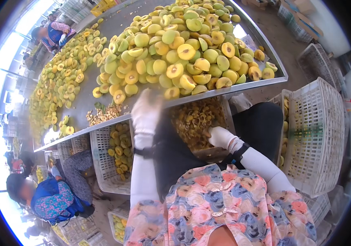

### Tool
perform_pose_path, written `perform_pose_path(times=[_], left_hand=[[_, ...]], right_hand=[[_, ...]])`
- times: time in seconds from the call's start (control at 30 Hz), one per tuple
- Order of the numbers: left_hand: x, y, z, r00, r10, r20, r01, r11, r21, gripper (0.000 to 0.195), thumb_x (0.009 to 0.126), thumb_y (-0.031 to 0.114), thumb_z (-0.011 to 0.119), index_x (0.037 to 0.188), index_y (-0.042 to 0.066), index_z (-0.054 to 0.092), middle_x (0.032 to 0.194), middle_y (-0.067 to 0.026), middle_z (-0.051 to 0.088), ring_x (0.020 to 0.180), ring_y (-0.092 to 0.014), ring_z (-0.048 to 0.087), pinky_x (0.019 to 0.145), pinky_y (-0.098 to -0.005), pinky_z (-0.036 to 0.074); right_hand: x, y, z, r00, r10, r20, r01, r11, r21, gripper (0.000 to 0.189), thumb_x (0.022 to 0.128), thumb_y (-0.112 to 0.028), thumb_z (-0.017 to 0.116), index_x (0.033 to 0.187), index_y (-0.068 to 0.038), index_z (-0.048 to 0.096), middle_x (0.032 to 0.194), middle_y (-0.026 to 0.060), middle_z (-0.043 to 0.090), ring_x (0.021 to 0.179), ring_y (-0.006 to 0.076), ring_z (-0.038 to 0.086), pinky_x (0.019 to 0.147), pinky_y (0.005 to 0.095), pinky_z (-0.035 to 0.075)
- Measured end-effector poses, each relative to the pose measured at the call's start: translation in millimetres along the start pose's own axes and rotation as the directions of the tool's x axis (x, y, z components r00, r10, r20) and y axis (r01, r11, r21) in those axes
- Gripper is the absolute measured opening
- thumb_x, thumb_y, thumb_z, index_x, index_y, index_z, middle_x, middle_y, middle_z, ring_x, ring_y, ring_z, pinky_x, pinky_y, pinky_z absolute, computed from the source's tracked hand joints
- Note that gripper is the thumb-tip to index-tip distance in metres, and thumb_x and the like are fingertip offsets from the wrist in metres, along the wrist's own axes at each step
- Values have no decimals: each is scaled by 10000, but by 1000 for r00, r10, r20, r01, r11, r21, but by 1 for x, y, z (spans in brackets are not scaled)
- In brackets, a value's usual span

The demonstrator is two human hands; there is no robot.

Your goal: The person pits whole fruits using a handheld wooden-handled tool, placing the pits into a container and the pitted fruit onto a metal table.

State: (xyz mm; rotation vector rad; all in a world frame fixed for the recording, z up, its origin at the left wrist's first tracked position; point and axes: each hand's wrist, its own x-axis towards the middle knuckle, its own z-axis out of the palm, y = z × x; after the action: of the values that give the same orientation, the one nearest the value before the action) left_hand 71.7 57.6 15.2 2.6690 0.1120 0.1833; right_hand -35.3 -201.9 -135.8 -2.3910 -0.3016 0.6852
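My left hand, in a white glove and blurred, is over the near rim of the metal table, beside the large heap of halved yellow-green fruit; whether it holds anything cannot be made out. Lower down, my right hand, also white-gloved, is at the edge of a crate of brown and yellow fruit scraps between my knees. Something small and brownish shows at its fingertips, too unclear to name. A small pile of pale pits or kernels lies on the table left of my left hand.
White plastic crates stand on both sides of me: one with halved fruit at left, a large one at right. A co-worker sits at lower left; another person is across the table. More fruit covers its left part.
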Motion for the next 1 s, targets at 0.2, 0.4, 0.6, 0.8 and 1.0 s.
perform_pose_path(times=[0.2, 0.4, 0.6, 0.8, 1.0], left_hand=[[31, 45, 20, 946, -71, 318, 56, 997, 56, 601, 833, 452, 693, 1267, 44, 617, 1204, -227, 670, 1148, -368, 627, 1000, -428, 474], [25, 23, 39, 999, 31, -38, -38, 980, -197, 416, 835, 299, 663, 1127, 4, 679, 1190, -232, 647, 1181, -395, 581, 1009, -425, 465], [-9, -6, 25, 918, -373, 138, 124, -63, -990, 309, 944, 290, 590, 1073, 22, 672, 1052, -112, 664, 868, -214, 634, 677, -347, 559], [-61, 14, 9, 851, -98, 516, 323, -676, -662, 263, 923, 216, 595, 1053, -9, 636, 997, -134, 640, 867, -272, 633, 771, -386, 567], [-84, 29, 31, 953, 26, 301, 294, -317, -902, 227, 841, -69, 635, 1054, 7, 616, 1028, -103, 639, 928, -203, 665, 817, -324, 573]], right_hand=[[-10, -4, -14, 987, -27, -157, 22, 999, -34, 277, 882, -267, 604, 953, -4, 652, 860, 263, 685, 857, 459, 658, 783, 502, 522], [-17, -29, -20, 972, 71, -222, -54, 995, 80, 363, 904, -317, 652, 1133, -36, 673, 968, 241, 700, 938, 412, 670, 834, 463, 527], [-48, -41, -30, 919, 211, -332, -58, 908, 414, 390, 912, -310, 671, 1184, -30, 657, 1071, 238, 701, 1029, 403, 666, 895, 431, 525], [-68, -105, -57, 837, -130, -531, 287, 931, 224, 295, 891, -237, 681, 1058, 3, 640, 876, 265, 673, 875, 443, 668, 756, 449, 535], [-63, -136, -64, 879, -196, -434, 285, 947, 149, 242, 891, -225, 662, 975, -2, 615, 826, 250, 642, 806, 452, 641, 704, 484, 521]])
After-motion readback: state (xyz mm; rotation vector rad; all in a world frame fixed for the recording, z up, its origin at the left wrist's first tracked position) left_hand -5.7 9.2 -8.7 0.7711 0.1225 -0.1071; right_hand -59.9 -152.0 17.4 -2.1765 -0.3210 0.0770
